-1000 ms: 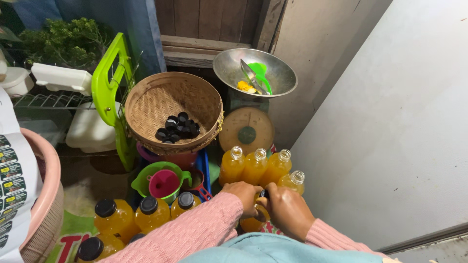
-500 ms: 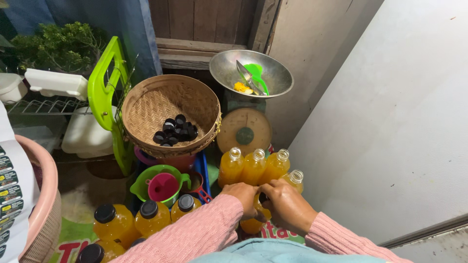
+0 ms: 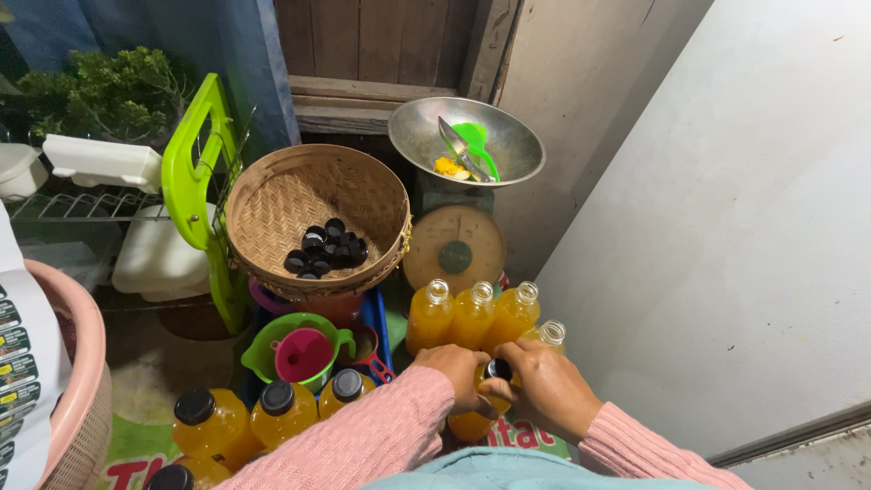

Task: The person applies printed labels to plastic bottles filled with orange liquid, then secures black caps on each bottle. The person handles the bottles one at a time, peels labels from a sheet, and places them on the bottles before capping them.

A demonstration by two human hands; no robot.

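Left hand: my left hand [image 3: 458, 370] is wrapped around the shoulder of the clear plastic bottle of orange liquid [image 3: 474, 419], which stands low between my wrists.
Right hand: my right hand [image 3: 544, 386] is curled over its black screw cap [image 3: 497, 368], fingertips pinching the rim.
Neighbours: four uncapped bottles of orange liquid [image 3: 472, 313] stand just beyond my knuckles.
Cap stock: black caps [image 3: 325, 247] lie in the round woven basket [image 3: 272, 204].
Risk: a crooked cap could leak; a knuckle nudge could tip the open bottles and spill them.
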